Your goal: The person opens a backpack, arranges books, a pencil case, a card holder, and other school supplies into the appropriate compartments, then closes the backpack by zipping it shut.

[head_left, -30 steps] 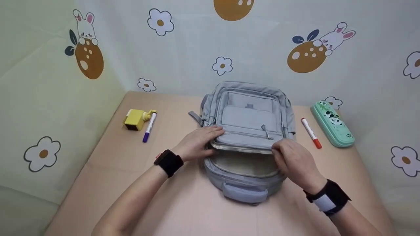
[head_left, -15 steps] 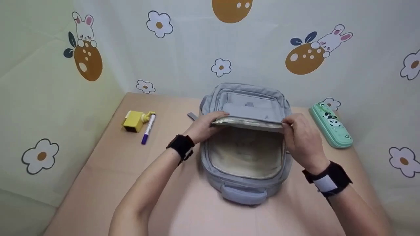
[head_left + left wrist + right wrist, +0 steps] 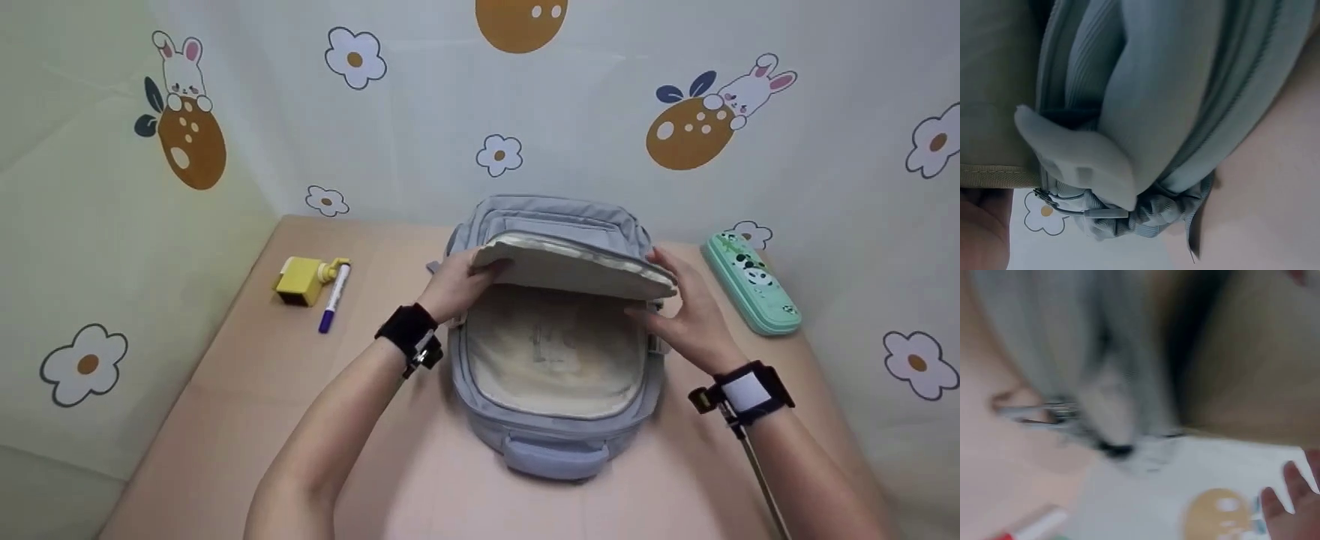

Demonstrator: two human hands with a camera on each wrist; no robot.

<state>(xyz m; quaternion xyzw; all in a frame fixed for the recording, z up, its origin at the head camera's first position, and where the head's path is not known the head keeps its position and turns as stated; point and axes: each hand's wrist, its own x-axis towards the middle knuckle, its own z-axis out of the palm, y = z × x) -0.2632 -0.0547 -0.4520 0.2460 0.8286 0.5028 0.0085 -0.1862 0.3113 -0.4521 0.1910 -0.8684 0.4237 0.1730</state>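
Two hands hold up the front flap [image 3: 574, 264] of a grey backpack [image 3: 555, 442], which lies flat on the bench [image 3: 247, 390] with its carry handle toward the person and its long axis running away from them toward the wall. The flap is lifted and folded back along a hinge line at the far end, so the raised edge sits across the bag, left to right, with the cream lining [image 3: 551, 352] of the main compartment exposed below it.

The left hand [image 3: 454, 283] grips the flap's left corner, fingers curled over the top edge and thumb beneath. The right hand [image 3: 686, 315] is at the right corner: its fingers look fairly straight and lie against the flap's edge and underside, more propping than pinching, though the exact contact is partly hidden by the flap. The two hands stand about equally close to the bag, one at each side of the opening. The left wrist view shows only folds of grey fabric, a zip pull and a strap end close up; the right wrist view is too blurred to add much.

On the left of the bench lie a yellow block [image 3: 300, 279] and, just beside it, a purple-capped marker [image 3: 332, 298]. On the right, near the wall, lies a green panda pencil case [image 3: 750, 281], apart from the bag.
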